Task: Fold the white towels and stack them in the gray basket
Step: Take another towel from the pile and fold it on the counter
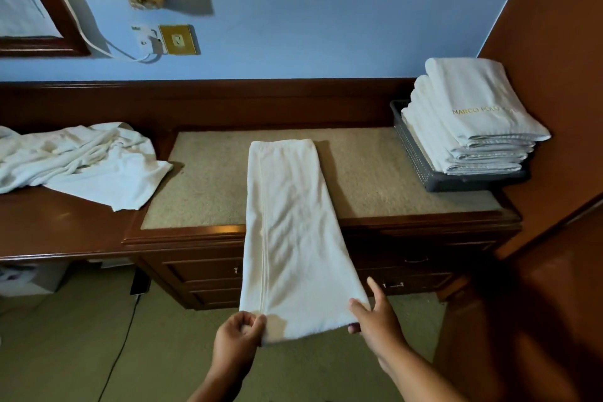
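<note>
Long white terry towel (290, 238): folded lengthwise, far end on beige dresser top (208, 179), near end past the front edge.
Crumpled white towels (81, 160): on wooden desk (65, 225), left.
Folded white towel stack (473, 114): in gray mesh basket (421, 163), right.
Left hand (239, 336): pinching near-left corner.
Right hand (375, 316): gripping near-right corner.

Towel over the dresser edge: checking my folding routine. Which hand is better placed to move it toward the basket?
Right, probably. The right hand holds the towel at the corner nearer the gray basket; the left hand pinches the other corner.
</note>
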The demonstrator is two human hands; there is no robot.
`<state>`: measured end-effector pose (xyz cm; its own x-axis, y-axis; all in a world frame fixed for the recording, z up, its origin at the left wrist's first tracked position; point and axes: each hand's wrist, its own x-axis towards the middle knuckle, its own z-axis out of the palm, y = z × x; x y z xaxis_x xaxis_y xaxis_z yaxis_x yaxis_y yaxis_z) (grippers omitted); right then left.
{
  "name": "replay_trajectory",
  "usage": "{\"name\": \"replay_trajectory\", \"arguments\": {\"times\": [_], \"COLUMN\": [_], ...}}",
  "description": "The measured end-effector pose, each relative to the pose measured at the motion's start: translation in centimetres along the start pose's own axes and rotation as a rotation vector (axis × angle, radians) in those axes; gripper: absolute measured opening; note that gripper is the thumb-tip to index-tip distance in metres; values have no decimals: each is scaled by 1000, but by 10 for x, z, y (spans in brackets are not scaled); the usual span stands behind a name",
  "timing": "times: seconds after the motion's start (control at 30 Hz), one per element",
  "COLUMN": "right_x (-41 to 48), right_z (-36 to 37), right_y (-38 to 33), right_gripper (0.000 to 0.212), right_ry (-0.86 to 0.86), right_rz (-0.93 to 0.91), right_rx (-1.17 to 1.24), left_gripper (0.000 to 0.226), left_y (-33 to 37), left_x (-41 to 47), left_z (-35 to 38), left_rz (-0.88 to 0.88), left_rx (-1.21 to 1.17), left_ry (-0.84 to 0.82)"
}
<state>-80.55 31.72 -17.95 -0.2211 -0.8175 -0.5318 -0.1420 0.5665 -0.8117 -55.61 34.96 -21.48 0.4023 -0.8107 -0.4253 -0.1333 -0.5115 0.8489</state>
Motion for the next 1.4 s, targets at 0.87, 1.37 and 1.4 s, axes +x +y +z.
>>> {"name": "replay_trajectory", "arguments": {"times": [0.87, 1.37, 1.4], "right_x": [9, 88, 90], "right_z": [-12, -46, -46], "right_y": [-96, -146, -148], "right_gripper": [36, 12, 10], "right_ry": [-303, -232, -240], "right_rz": [-212, -479, -481], "right_rx": [168, -55, -65], "left_gripper": [59, 30, 35], "left_y": [95, 140, 142], "left_x": [21, 64, 66], "left_z": [-42, -2, -2], "left_rz": [380, 622, 651], "left_rx": [143, 191, 215], "left_ry": [-474, 89, 128]}}
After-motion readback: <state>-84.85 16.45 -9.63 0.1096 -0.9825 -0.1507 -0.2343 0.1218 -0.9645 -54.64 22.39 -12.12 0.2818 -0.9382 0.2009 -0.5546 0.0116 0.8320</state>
